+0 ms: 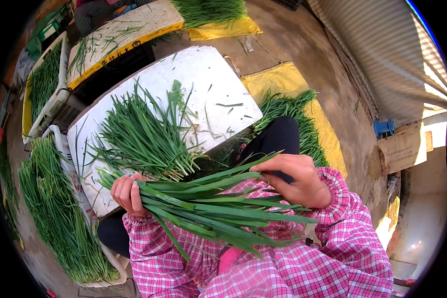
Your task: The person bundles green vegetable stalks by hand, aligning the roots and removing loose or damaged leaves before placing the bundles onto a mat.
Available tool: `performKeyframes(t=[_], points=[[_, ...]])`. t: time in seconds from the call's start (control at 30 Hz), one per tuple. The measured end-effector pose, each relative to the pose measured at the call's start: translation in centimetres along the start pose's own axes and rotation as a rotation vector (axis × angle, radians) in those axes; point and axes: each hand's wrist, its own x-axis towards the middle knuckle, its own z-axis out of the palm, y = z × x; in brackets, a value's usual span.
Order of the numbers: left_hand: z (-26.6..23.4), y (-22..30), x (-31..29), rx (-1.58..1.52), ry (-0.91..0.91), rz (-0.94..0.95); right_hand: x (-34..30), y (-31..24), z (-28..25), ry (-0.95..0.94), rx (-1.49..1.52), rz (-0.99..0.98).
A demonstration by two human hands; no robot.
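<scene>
A bunch of garlic chives (pixel 213 201) lies across my lap, its pale stem ends at the left and its leaf tips fanning to the right. My left hand (pixel 130 194) is closed around it close to the stems. Above the leaves, my right hand (pixel 298 180) pinches at a leaf on the upper side of the bunch, thumb and forefinger together. A looser pile of chives (pixel 144 131) rests on the white board (pixel 218 74) in front of me, with leaf scraps scattered at its right.
At the left, a white crate (pixel 109 265) is heaped with chives; another crate (pixel 62 74) stands behind it. More chives (pixel 288 119) lie on a yellow sheet (pixel 328 134) at the right. A person in striped trousers (pixel 92 15) sits beyond a second board (pixel 154 17).
</scene>
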Motion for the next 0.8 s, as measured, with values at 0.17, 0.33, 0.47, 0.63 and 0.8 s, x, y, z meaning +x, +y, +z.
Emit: performKeyframes(t=[0.17, 0.33, 0.47, 0.63, 0.8], points=[[0.2, 0.3, 0.4, 0.019, -0.006, -0.021, 0.2, 0.8, 0.3, 0.047, -0.305, -0.187], [0.3, 0.5, 0.6, 0.01, -0.043, 0.039, 0.8, 1.0, 0.3, 0.1, -0.378, -0.275], [0.5, 0.8, 0.4, -0.011, -0.04, 0.068, 0.6, 1.6, 0.0, 0.135, -0.383, -0.266], [0.6, 0.9, 0.2, -0.021, -0.049, 0.062, 0.3, 1.4, -2.9, 0.297, 0.054, 0.037], [0.8, 1.2, 0.0, -0.063, -0.109, 0.112, 2.6, -1.9, -4.6, -0.138, -0.345, -0.253]])
